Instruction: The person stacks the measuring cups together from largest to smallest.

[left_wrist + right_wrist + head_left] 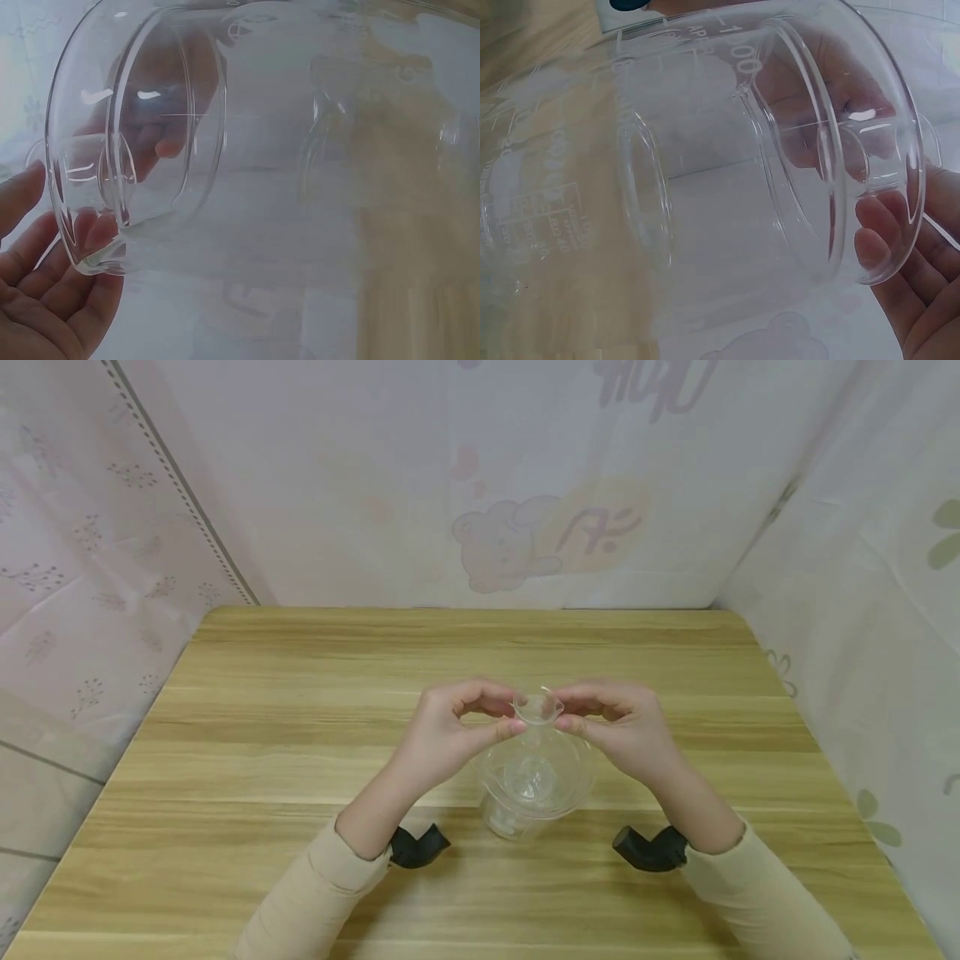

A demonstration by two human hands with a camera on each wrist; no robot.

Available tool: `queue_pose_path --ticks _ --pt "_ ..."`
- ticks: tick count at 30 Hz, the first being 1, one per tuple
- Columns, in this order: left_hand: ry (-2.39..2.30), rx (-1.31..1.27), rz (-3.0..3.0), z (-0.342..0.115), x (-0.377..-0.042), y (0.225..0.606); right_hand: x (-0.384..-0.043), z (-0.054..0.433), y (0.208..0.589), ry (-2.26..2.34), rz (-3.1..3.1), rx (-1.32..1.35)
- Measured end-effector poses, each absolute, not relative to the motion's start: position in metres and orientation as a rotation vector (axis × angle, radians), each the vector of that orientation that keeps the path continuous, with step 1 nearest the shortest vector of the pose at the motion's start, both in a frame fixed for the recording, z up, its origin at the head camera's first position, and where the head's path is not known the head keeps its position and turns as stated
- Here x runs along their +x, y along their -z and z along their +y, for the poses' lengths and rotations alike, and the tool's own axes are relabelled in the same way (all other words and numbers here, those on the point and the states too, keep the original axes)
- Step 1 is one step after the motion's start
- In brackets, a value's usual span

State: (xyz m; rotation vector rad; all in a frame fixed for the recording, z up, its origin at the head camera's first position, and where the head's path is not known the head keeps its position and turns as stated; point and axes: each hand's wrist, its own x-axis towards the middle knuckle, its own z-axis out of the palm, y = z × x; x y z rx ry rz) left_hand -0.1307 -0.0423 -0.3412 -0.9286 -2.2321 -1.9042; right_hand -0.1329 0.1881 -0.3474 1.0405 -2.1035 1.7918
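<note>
Both hands come together over the middle of the table. My left hand [461, 722] and my right hand [618, 722] pinch a small clear glass beaker [536, 713] from opposite sides, thumbs nearer me. Below it stands a large clear beaker [542, 812], upright, with its wide rim up. Further glass rims [826, 187] show inside the large beaker, like smaller beakers nested in it. In the right wrist view its wall carries white graduation marks. Seen through that glass in the left wrist view, the small beaker [97, 169] overlaps the large mouth.
A wood-grain table [300, 760] lies under everything. Pale printed cloth [360, 485] hangs behind it and along both sides. Black wrist mounts [651, 848] stick out inward from both cuffs, close over the table on either side of the beakers.
</note>
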Motion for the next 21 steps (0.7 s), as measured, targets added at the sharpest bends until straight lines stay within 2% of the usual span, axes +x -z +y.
queue_pose_path --ticks 21 --pt "1.91 -0.993 -2.184 -0.0394 -0.1334 0.349 -0.134 0.1871 0.3505 -1.879 -2.077 1.048"
